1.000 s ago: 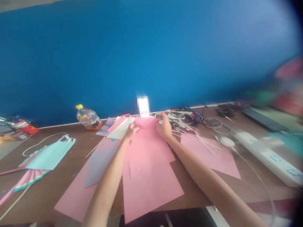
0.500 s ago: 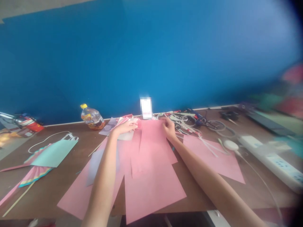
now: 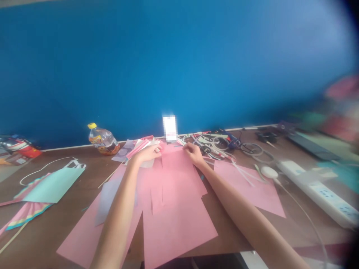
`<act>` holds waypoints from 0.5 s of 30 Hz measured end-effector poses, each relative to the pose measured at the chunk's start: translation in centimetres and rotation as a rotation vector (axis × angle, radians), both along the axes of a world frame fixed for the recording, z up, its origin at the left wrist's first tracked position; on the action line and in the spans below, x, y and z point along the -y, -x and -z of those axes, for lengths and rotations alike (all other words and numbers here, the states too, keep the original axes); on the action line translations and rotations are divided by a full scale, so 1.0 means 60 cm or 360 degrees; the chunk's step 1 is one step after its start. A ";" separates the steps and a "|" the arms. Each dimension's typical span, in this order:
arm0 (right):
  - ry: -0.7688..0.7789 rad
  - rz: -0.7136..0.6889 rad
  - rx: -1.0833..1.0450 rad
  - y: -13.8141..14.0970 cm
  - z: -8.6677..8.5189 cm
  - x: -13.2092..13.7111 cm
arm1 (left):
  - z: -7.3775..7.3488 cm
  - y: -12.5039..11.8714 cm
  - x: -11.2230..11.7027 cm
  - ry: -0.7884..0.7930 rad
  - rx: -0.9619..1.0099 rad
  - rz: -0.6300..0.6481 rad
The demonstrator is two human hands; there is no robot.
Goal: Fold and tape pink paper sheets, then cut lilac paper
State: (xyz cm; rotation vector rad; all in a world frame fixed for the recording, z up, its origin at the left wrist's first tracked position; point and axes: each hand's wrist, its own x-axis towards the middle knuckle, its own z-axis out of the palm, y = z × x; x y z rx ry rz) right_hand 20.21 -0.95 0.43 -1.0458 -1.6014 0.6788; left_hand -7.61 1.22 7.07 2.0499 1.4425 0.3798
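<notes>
Both my arms reach out over a spread of pink paper sheets (image 3: 179, 220) on a brown table (image 3: 64, 220). My left hand (image 3: 147, 152) rests at the far left corner of the top pink sheet (image 3: 176, 168), fingers closed in a pinch on its edge. My right hand (image 3: 192, 154) presses on the same sheet's far right corner, fingers curled on the paper. Just beyond my left hand lie a folded pink strip (image 3: 138, 148) and pale paper pieces.
A yellow-capped bottle (image 3: 102, 139) lies by the blue wall. Tangled cables and tools (image 3: 224, 144) sit far right, near a white power strip (image 3: 319, 190). A light-blue paper bag (image 3: 53, 183) and striped paper lie at left. Another pink sheet (image 3: 252, 186) lies at right.
My right hand slid a little left along the sheet's far edge. My left hand stays at the far left corner. The view shifted slightly.
</notes>
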 end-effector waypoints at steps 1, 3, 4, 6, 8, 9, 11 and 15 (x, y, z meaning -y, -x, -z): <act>-0.0033 -0.0005 0.0057 0.001 -0.002 0.001 | 0.000 -0.003 0.002 0.0002 -0.0052 0.0036; -0.0108 -0.0014 0.0181 0.003 -0.004 0.002 | 0.001 -0.014 0.007 0.0044 -0.0172 0.0112; -0.0144 -0.0014 0.0234 0.004 -0.005 0.003 | 0.003 -0.022 0.009 0.0077 -0.0231 0.0142; -0.0197 0.0011 0.0292 0.006 -0.005 0.004 | 0.007 -0.041 0.014 0.0135 -0.0353 0.0146; -0.0201 0.0089 0.0291 0.007 -0.005 0.003 | 0.014 -0.059 0.017 0.0119 -0.0440 0.0069; -0.0188 0.0147 0.0285 0.005 -0.005 0.002 | 0.017 -0.066 0.018 0.0082 -0.0457 0.0031; -0.0150 0.0266 0.0297 -0.002 -0.010 -0.004 | 0.026 -0.074 0.017 0.0021 -0.0454 -0.0002; 0.0039 0.0475 0.0315 -0.040 -0.030 -0.021 | 0.042 -0.070 0.011 0.0097 -0.0320 0.0109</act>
